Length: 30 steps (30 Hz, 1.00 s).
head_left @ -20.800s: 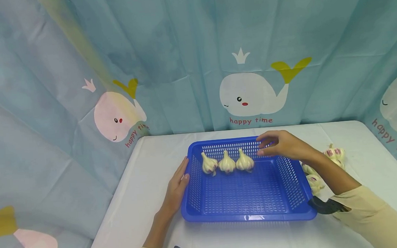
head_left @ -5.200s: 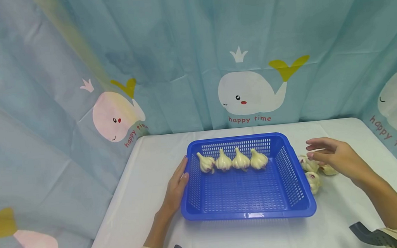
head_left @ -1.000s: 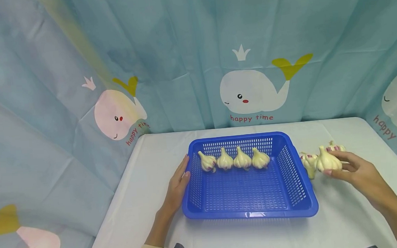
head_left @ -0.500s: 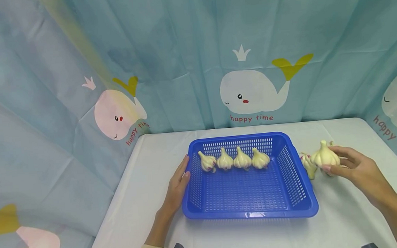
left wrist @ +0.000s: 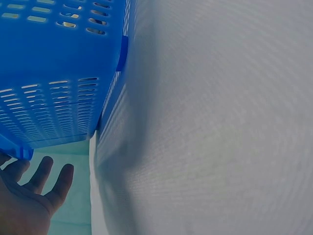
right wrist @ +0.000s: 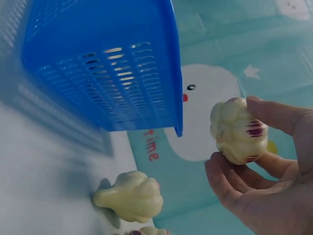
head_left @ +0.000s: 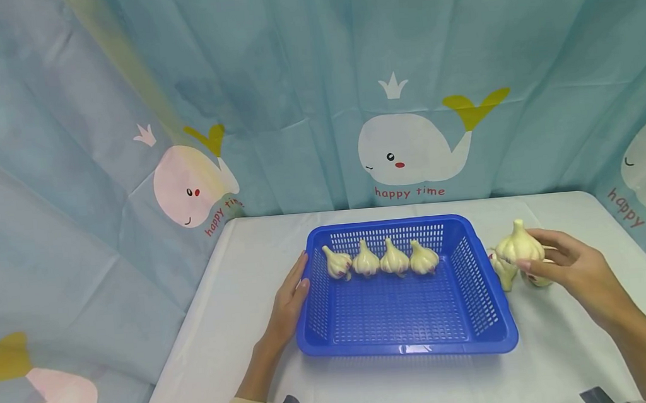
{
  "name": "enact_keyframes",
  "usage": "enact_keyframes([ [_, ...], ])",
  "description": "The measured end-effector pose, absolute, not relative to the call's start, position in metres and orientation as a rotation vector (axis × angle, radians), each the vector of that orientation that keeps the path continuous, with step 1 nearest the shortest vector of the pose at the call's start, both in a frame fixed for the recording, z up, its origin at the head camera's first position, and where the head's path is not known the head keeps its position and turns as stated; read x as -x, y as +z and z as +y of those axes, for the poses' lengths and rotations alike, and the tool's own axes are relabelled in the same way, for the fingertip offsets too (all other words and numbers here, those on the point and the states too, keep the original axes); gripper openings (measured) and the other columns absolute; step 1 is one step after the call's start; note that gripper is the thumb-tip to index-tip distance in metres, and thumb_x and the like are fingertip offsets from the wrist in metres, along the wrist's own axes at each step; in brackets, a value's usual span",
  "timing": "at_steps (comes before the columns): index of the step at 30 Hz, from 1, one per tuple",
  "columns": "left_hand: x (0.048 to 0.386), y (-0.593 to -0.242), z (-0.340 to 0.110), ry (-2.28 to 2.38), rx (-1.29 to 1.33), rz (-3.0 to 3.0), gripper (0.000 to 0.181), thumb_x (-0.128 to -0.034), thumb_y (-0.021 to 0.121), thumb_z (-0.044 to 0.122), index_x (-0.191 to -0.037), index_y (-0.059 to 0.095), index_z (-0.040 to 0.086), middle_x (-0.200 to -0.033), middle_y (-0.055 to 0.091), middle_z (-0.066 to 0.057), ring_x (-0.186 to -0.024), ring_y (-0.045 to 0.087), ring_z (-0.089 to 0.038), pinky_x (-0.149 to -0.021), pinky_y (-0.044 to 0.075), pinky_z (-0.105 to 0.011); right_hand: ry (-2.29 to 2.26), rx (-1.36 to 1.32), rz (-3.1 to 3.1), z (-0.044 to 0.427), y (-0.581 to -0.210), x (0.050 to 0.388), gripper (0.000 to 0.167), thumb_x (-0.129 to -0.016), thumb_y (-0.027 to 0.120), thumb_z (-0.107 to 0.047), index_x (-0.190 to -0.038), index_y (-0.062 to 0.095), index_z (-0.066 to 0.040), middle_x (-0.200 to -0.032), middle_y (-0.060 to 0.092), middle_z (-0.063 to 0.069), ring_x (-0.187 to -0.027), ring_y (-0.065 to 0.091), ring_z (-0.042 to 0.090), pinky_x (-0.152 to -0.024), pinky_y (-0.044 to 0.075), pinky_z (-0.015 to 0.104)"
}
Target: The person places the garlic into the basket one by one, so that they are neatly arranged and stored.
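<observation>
A blue plastic basket (head_left: 397,351) stands on the table, with several garlic bulbs (head_left: 394,259) in a row along its back side. My left hand (head_left: 287,305) rests against the basket's left rim with its fingers extended; the left wrist view shows the hand (left wrist: 29,196) beside the basket wall. To the right of the basket, my right hand (head_left: 575,267) holds a garlic bulb (head_left: 520,246) between thumb and fingers, stem up, above the table. In the right wrist view, purple streaks mark the held bulb (right wrist: 239,131).
More garlic bulbs lie on the table right of the basket, one (head_left: 504,271) close to its wall and another (head_left: 537,278) partly hidden under the right hand. A blue curtain (head_left: 292,102) with whale prints hangs behind the white table (head_left: 244,359).
My right hand has lifted the garlic bulb and moved it slightly left toward the basket. My left hand keeps its place on the rim. Earlier, a fourth bulb joined the row in the basket.
</observation>
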State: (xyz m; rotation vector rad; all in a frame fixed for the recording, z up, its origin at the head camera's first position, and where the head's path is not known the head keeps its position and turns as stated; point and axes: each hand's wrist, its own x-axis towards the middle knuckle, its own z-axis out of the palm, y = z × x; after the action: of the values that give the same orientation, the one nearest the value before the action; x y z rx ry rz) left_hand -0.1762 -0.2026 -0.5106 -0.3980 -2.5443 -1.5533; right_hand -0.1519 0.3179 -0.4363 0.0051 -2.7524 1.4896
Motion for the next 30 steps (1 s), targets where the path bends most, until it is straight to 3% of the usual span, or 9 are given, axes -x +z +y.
enact_keyframes([
  [4, 0.176, -0.511, -0.202, -1.548, 0.399, -2.545, 0.057, -0.1148, 0.038, 0.033, -0.169, 0.029, 0.02, -0.176, 0.026, 0.001, -0.164, 0.02, -0.018, -0.134, 0.017, -0.05, 1.543, -0.074, -2.693, 0.312, -0.431, 0.154, 0.065, -0.102, 0.073, -0.03, -0.161, 0.046, -0.022, -0.159, 0.046, -0.002, -0.124, 0.05, -0.014, -0.084, 0.046, 0.002],
  [8, 0.176, -0.511, -0.202, -1.546, 0.399, -2.545, 0.057, -0.1148, 0.038, 0.033, -0.169, 0.029, 0.02, -0.176, 0.026, 0.0, -0.164, 0.02, -0.019, -0.134, 0.017, -0.05, 1.583, -0.128, -2.66, 0.306, -0.426, 0.155, 0.066, -0.102, 0.073, -0.026, -0.162, 0.044, -0.018, -0.162, 0.045, 0.006, -0.116, 0.048, -0.022, -0.085, 0.051, 0.004],
  [11, 0.176, -0.511, -0.202, -1.55, 0.399, -2.544, 0.057, -0.1149, 0.038, 0.033, -0.169, 0.029, 0.02, -0.176, 0.026, 0.001, -0.164, 0.02, -0.018, -0.134, 0.017, -0.049, 1.579, -0.146, -2.654, 0.3, -0.422, 0.156, 0.067, -0.102, 0.073, -0.027, -0.162, 0.044, -0.015, -0.16, 0.047, 0.015, -0.115, 0.051, -0.02, -0.083, 0.055, 0.008],
  [17, 0.176, -0.511, -0.202, -1.556, 0.397, -2.543, 0.056, -0.115, 0.037, 0.034, -0.169, 0.029, 0.021, -0.176, 0.026, 0.004, -0.164, 0.02, -0.017, -0.134, 0.017, -0.047, 1.556, -0.163, -2.647, 0.288, -0.414, 0.159, 0.068, -0.101, 0.075, -0.028, -0.161, 0.045, -0.014, -0.156, 0.051, 0.013, -0.115, 0.054, -0.017, -0.082, 0.056, 0.009],
  [22, 0.176, -0.511, -0.202, -1.563, 0.4, -2.541, 0.057, -0.115, 0.038, 0.034, -0.169, 0.029, 0.02, -0.176, 0.025, 0.003, -0.164, 0.02, -0.017, -0.134, 0.017, -0.047, 1.534, -0.181, -2.664, 0.28, -0.409, 0.162, 0.071, -0.101, 0.074, -0.03, -0.163, 0.042, -0.013, -0.159, 0.048, 0.022, -0.125, 0.059, -0.004, -0.083, 0.053, 0.007],
  [26, 0.176, -0.511, -0.203, -1.564, 0.403, -2.541, 0.057, -0.115, 0.038, 0.033, -0.169, 0.029, 0.02, -0.176, 0.025, 0.003, -0.164, 0.02, -0.017, -0.134, 0.017, -0.046, 1.581, -0.219, -2.628, 0.276, -0.406, 0.165, 0.07, -0.101, 0.075, -0.024, -0.162, 0.044, -0.011, -0.143, 0.063, -0.002, -0.114, 0.062, -0.01, -0.081, 0.057, 0.012],
  [30, 0.176, -0.51, -0.202, -1.561, 0.404, -2.543, 0.057, -0.1149, 0.038, 0.033, -0.169, 0.029, 0.02, -0.176, 0.025, 0.004, -0.164, 0.02, -0.018, -0.134, 0.017, -0.046, 1.617, -0.247, -2.605, 0.272, -0.402, 0.167, 0.069, -0.1, 0.075, -0.022, -0.161, 0.045, -0.012, -0.124, 0.064, -0.022, -0.105, 0.066, -0.008, -0.077, 0.06, 0.019],
])
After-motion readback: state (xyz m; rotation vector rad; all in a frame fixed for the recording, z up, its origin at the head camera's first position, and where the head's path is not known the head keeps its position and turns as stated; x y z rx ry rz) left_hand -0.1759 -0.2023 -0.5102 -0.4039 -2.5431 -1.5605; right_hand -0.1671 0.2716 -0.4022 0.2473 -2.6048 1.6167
